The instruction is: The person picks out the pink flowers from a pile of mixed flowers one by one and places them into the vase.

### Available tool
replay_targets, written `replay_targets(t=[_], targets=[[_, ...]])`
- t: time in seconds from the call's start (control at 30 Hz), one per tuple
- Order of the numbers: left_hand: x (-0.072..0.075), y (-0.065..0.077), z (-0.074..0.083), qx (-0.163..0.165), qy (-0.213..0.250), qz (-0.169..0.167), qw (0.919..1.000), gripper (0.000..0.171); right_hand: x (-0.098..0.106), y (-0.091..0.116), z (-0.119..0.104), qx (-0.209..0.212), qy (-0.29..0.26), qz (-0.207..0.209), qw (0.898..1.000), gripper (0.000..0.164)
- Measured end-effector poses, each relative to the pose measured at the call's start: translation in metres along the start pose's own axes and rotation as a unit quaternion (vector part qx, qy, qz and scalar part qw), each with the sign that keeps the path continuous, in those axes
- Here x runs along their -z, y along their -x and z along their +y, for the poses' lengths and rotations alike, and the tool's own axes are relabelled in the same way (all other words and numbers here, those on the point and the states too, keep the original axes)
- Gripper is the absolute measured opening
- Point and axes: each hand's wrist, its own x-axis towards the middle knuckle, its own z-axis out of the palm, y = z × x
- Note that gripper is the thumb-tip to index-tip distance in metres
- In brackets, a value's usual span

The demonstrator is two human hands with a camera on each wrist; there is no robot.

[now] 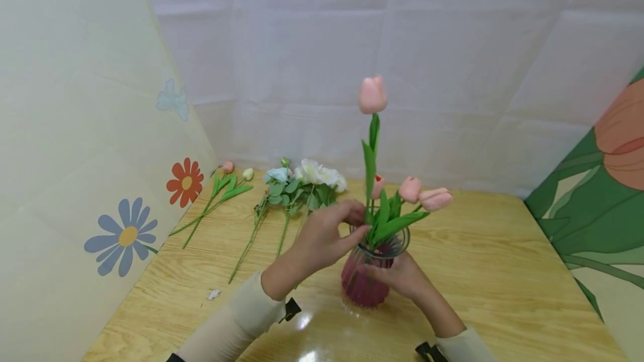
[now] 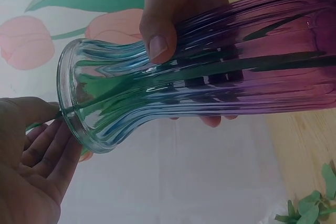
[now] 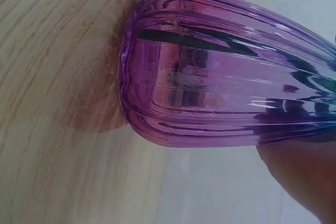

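A ribbed glass vase (image 1: 363, 289), pink-purple below and clear at the rim, stands on the table. My right hand (image 1: 402, 277) grips it round the upper body, thumb along the near side. At the rim, my left hand (image 1: 322, 233) pinches the stem of a tall pink tulip (image 1: 373, 95), thumb against the fingers. That tulip rises upright, well above the others. Two more pink tulips (image 1: 411, 189) lean right out of the vase, and another bloom (image 1: 378, 189) sits partly behind the leaves. Dark stems (image 2: 283, 62) show through the glass in the left wrist view.
On the wooden table (image 1: 483, 272), left of the vase, lie white flowers (image 1: 319, 175), a pale blue flower (image 1: 278, 175) and two small tulips (image 1: 228, 167) on long stems. A white scrap (image 1: 213, 294) lies at front left. Flower-printed cloth borders both sides.
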Motion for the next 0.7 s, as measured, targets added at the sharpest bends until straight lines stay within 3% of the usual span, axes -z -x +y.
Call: replay_targets(t=[0.43,0.7], targets=[[0.006,0.009,-0.004,-0.007,-0.01,0.016,0.9998,0.024,0.0,0.0,-0.001,0.013,0.004,0.003,1.0,0.073],[0.009,0.017,-0.013,-0.018,-0.046,0.028,0.9984,0.021,0.0,-0.001,0.0,0.017,0.013,0.006,1.0,0.073]])
